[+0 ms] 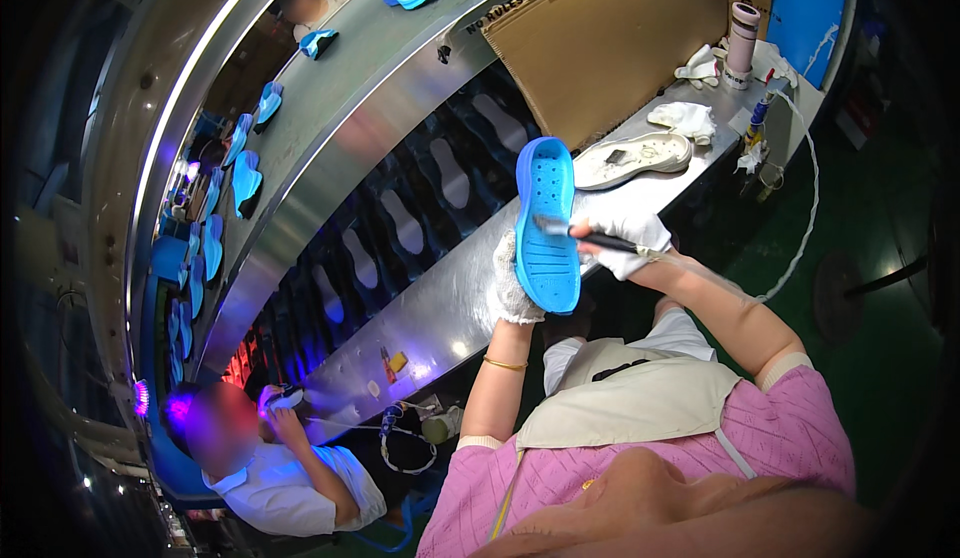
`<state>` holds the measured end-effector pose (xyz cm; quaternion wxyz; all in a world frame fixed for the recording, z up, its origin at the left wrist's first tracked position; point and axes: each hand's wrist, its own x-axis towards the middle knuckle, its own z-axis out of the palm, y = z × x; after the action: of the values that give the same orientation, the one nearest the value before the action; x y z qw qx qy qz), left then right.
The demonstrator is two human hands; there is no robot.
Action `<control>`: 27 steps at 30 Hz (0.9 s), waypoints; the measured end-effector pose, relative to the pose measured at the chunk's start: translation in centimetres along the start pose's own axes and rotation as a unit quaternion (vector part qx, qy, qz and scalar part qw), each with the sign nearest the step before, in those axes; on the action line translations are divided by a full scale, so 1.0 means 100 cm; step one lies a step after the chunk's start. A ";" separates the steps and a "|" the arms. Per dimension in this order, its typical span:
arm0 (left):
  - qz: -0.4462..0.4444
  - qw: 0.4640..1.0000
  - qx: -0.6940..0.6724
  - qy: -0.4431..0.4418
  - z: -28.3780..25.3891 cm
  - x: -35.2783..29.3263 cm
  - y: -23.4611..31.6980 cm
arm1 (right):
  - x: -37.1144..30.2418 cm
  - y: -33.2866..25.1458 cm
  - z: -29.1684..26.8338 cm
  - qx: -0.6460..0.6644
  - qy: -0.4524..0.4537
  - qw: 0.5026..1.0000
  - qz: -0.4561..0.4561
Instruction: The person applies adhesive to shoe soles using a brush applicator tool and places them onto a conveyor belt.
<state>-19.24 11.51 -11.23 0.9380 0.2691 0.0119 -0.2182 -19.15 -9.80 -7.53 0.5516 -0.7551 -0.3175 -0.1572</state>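
My left hand point(513, 276), in a white knitted glove, grips a bright blue shoe sole point(550, 266) from its left side. The sole is tilted up with its inner face toward me, showing small holes and grooves. My right hand point(622, 242), in a white glove with bare fingertips, is closed round the dark handle of a brush point(606, 242). The bristles lie over the middle of the sole and look blurred; whether they touch it is hard to tell. Just beyond my right hand, a cream shoe sole point(640, 161) lies on the metal bench point(430, 303).
White cloth point(683, 121), gloves point(700, 66) and a pink tumbler point(742, 38) sit on the bench, before a cardboard sheet point(610, 43). Several blue pieces ride the upper conveyor point(385, 43); pale soles line a lower rack point(404, 223). A co-worker point(290, 483) sits at left. A white hose point(812, 178) hangs right.
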 end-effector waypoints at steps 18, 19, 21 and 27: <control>0.120 0.989 0.088 0.012 0.033 -0.013 0.025 | 0.046 -0.040 -0.038 -0.029 -0.066 0.991 -0.113; 0.123 0.989 0.084 0.016 0.035 -0.012 0.026 | 0.044 -0.042 -0.033 -0.012 -0.071 0.993 -0.093; 0.168 0.979 0.111 0.036 0.038 -0.011 0.026 | 0.039 -0.046 -0.027 -0.033 -0.098 0.984 -0.143; 0.178 0.963 0.200 -0.009 0.050 -0.022 0.057 | 0.023 -0.065 -0.046 -0.007 -0.252 0.965 -0.072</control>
<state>-19.37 14.16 -3.84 0.8886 0.4474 -0.0884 -0.0484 -21.14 -12.12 0.15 0.4359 -0.7492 -0.4987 -0.0028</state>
